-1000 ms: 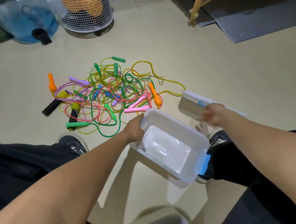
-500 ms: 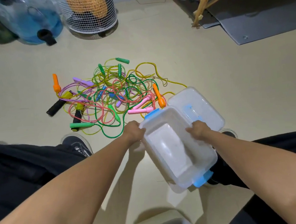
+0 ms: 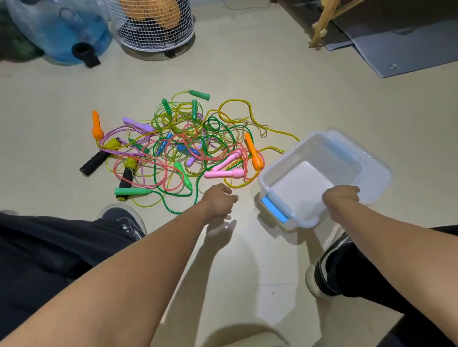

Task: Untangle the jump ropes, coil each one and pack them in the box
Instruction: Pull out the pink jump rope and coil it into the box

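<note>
Progress: at the outset, by the look of it. No rope is untangled, coiled or packed; everything in the task sentence is left to do.

Box (image 3: 314,179) — one, clear plastic with blue latches, open and holding nothing. It sits low over the floor (image 3: 312,109) just right of the pile, apparently on top of its lid (image 3: 378,172), whose rim shows past the far edge. Whether it rests fully on the floor cannot be told.

Right hand (image 3: 340,197) — fingers curled over the near rim of the box, gripping it.

Left hand (image 3: 219,200) — free, held just above the floor near the front edge of the pile, fingers loosely bent round nothing.

Jump ropes (image 3: 178,149) — one tangled heap on the floor ahead of the person, between the two shoes and the wire basket (image 3: 154,19). Cords seen: green, yellow, pink-red, purple braided, all interlaced.

Handles, counted as far as visible:
- green, about six, one of them the large one (image 3: 128,191) at the near left
- orange, two (image 3: 96,125)
- pink, two (image 3: 224,173)
- black foam, two (image 3: 93,163)
- purple, two, perhaps three
- blue, two or three, partly buried
- yellow caps, two, joined to the black handles

That suggests some eight or nine ropes — a judgement only, since the middle of the heap hides much.

Also present: a blue water bottle (image 3: 60,25) on its side, a grey mat (image 3: 413,46).
</note>
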